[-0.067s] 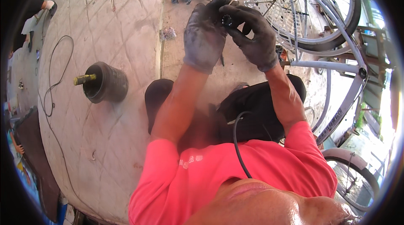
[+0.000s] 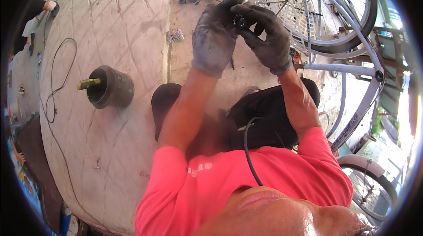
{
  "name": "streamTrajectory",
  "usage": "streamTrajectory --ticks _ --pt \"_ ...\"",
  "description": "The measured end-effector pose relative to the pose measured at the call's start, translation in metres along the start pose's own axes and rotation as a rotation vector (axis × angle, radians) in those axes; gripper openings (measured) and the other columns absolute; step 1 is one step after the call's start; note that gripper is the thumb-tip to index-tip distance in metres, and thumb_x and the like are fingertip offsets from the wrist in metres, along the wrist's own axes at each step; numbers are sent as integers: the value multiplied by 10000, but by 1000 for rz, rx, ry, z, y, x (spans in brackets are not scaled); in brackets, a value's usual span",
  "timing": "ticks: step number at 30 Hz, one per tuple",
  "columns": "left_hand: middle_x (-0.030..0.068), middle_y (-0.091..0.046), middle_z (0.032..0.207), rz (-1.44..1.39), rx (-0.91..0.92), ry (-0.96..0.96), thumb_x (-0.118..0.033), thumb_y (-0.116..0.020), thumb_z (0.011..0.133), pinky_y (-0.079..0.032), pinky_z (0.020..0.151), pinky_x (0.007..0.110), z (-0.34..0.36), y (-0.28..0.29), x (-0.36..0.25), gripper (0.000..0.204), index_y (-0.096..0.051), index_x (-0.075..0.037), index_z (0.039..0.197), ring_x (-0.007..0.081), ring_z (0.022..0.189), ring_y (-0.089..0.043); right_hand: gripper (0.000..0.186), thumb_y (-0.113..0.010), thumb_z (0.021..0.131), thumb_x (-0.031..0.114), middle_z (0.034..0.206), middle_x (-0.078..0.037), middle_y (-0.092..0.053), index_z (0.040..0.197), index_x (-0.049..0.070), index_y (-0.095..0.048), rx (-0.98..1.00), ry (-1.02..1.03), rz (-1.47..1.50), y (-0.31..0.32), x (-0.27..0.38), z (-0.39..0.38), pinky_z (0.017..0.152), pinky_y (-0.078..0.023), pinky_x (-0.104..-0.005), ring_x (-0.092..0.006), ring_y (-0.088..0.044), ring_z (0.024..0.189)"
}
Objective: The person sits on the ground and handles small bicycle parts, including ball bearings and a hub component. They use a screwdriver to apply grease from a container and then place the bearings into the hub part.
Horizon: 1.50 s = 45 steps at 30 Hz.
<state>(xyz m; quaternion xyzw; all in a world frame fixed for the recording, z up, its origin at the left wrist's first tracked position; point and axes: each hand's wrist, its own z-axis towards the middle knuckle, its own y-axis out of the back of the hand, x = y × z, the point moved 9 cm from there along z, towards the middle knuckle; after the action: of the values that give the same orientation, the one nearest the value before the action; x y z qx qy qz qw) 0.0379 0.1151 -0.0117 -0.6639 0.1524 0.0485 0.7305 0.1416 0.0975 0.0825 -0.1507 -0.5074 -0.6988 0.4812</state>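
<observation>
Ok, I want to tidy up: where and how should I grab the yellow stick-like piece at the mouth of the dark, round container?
Best pinched, I think, at the outer end of the yellow stick-like piece, coming from the person's left: that end juts past the rim of the dark, round container, while the rest overlaps its open mouth.

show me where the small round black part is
In the head view, the small round black part sits near the top, slightly right of centre, between the gloved left hand and right hand, at their fingers.
</observation>
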Motion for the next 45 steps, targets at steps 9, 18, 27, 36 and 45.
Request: streamTrajectory --ticks 9,18,27,36,45 --pt "172 -579 1391 174 97 69 -62 -476 1067 -504 1090 389 -11 -6 -6 366 -479 50 1415 258 1297 -576 531 -810 766 -32 1265 -78 -701 1269 111 -723 -19 35 -164 10 7 2 651 -525 -224 -90 -673 840" --pt "196 -616 1364 22 -6 165 -43 -480 1040 -505 1076 395 -13 14 3 388 -504 47 1417 302 1248 -624 513 -829 747 92 1148 -88 -732 1244 171 -731 22 -9 -96 4 1 8 900 -573 -369 -252 -696 1037" --pt "178 -608 1405 154 -51 169 -131 -551 1006 -515 1024 378 -11 34 19 433 -548 35 1406 294 1265 -608 436 -786 778 137 1121 -90 -725 1210 170 -746 4 41 -50 19 0 -2 945 -549 -398 -284 -682 1050" --pt "280 -402 1567 -384 29 344 -351 -364 1089 -269 1237 496 1 14 14 604 -386 68 1524 402 1468 -360 525 -816 783 49 1054 -16 -706 1283 160 -696 17 -53 20 14 10 12 647 -513 -272 -124 -650 796" --pt "210 -511 1498 -311 -86 154 -619 -311 1071 -348 1208 473 -8 -11 -4 744 -451 -26 1498 368 1430 -443 588 -787 765 -48 1190 -54 -711 1312 151 -703 25 65 -123 -12 13 1 683 -534 -243 -134 -699 897"
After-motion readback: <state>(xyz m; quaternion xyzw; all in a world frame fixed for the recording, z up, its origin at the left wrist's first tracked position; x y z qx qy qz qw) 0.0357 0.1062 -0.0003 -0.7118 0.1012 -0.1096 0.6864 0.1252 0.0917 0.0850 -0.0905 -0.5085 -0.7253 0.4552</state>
